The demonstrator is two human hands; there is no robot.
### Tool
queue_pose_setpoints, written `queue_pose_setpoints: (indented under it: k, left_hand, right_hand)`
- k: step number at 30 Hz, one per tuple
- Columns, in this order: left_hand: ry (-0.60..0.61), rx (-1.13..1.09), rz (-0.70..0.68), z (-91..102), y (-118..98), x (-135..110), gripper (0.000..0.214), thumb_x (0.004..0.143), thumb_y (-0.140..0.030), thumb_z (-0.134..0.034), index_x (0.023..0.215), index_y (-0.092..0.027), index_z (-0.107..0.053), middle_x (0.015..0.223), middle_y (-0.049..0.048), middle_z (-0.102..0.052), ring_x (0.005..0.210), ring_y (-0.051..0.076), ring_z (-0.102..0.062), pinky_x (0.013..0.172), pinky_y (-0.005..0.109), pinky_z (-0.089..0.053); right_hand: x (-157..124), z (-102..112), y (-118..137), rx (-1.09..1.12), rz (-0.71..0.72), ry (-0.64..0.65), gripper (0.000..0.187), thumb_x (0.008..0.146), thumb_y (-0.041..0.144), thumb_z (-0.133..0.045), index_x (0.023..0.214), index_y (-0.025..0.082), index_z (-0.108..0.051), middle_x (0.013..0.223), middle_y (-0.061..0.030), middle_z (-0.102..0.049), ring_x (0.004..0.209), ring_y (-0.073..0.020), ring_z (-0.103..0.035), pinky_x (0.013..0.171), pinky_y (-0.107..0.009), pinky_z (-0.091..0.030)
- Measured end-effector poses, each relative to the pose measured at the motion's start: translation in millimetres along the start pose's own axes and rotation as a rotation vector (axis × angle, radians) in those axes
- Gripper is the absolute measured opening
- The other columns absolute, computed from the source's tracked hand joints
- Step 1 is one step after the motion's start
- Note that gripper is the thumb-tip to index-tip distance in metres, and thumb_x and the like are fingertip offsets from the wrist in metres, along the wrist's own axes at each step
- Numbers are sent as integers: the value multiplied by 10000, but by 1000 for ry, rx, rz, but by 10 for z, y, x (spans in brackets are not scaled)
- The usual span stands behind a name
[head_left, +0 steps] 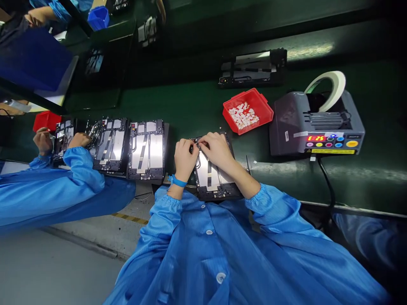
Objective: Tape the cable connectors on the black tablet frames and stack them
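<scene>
An opened tablet [206,178] with silver battery packs, a black frame and dark ribbon cables lies in front of me. My left hand [185,161] is over its upper left corner, thumb and fingers pinched together. My right hand [218,150] reaches across the tablet's upper part, its fingertips pinched close to those of the left. Something small and dark shows between the fingertips, too small and covered to name. A blue band [178,181] circles my left wrist. The tablet's upper edge is partly hidden by both hands.
A red bin [266,111] of small white pieces stands beyond the tablet, beside a grey tape dispenser [288,123] with a white tape roll [340,87]. More opened tablets [146,150] lie to the left, where a co-worker's hands [79,140] work. Another device [251,70] lies farther back.
</scene>
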State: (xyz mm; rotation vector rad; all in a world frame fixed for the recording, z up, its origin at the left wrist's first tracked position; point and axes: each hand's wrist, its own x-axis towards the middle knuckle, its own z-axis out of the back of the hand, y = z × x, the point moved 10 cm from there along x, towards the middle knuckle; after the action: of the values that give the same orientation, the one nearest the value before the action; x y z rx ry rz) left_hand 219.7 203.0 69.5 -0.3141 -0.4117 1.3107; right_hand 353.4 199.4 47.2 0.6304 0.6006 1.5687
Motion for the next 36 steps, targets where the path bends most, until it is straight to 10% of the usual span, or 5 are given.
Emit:
queue_pose_setpoints:
  k: [36]
  left_hand:
    - [-235,-311,-81,-102,246,-159,124,1078,-213,-678,975,-257,-731,1106,67,-761,1126,277,-674,987,420,-512]
  right_hand:
    - [-75,6,28,82,-31,-70,188,1074,288,-662,1014,238,-832,1076,-95,-848,1089,-324,-682,978,-473,-395]
